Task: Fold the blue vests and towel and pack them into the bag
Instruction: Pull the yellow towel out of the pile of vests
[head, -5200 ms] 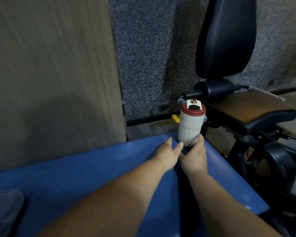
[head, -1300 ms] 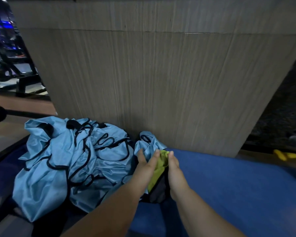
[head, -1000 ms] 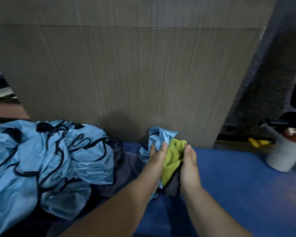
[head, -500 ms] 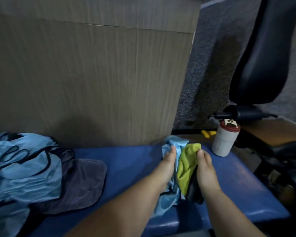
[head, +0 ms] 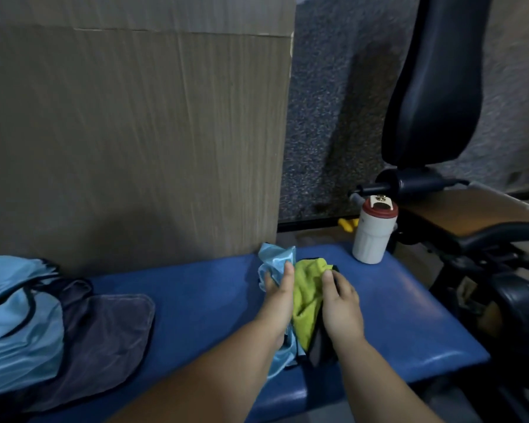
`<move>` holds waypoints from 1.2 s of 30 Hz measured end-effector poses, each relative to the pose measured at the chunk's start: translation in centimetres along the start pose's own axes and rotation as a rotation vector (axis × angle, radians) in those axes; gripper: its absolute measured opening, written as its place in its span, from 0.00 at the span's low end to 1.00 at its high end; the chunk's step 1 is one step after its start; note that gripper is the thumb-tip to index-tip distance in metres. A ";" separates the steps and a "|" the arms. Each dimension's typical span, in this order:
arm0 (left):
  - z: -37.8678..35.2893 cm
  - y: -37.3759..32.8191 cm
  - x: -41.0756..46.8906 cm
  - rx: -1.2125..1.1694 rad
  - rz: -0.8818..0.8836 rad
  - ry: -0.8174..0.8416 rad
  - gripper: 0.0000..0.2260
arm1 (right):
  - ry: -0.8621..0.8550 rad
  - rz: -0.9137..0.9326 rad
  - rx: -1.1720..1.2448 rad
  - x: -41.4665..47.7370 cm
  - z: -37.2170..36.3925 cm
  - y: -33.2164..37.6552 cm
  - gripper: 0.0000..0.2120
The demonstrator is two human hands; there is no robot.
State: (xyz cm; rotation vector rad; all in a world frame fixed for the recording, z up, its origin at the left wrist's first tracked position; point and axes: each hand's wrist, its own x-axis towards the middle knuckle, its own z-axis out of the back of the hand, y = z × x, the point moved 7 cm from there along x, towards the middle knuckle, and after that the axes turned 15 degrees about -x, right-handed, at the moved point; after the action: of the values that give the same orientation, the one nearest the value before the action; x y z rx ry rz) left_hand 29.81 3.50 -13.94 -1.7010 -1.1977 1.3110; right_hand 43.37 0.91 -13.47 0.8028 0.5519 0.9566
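Bundle now nearer bottle, in left hand and right hand, fingers curled round

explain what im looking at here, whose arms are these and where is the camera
There is no machine: these are a person's bare arms, filmed by one camera worn on the head, looking forward and down. The left hand pinches a crumpled light blue vest; the right hand holds black fabric, possibly the bag. A yellow-green cloth sits between them. All rests on a blue padded bench. At its far right stands a white bottle with a red lid; at the left lie more blue vests and a dark towel.
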 end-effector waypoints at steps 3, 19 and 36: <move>-3.7 0.0 -0.2 0.054 0.006 0.110 0.39 | -0.061 0.019 0.154 0.6 1.7 -0.8 0.25; -18.3 2.5 0.3 0.334 0.019 0.399 0.38 | -0.527 -0.082 0.255 4.7 13.3 -8.6 0.22; -17.7 4.3 2.9 0.940 -0.146 0.297 0.37 | -0.285 -0.116 -0.087 8.2 12.2 -10.1 0.25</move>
State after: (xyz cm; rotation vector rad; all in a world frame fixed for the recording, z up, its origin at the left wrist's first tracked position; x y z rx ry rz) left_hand 48.23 5.17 -14.02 -1.0324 -0.3906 1.1903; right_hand 61.13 0.46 -14.84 0.8037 0.3039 0.7382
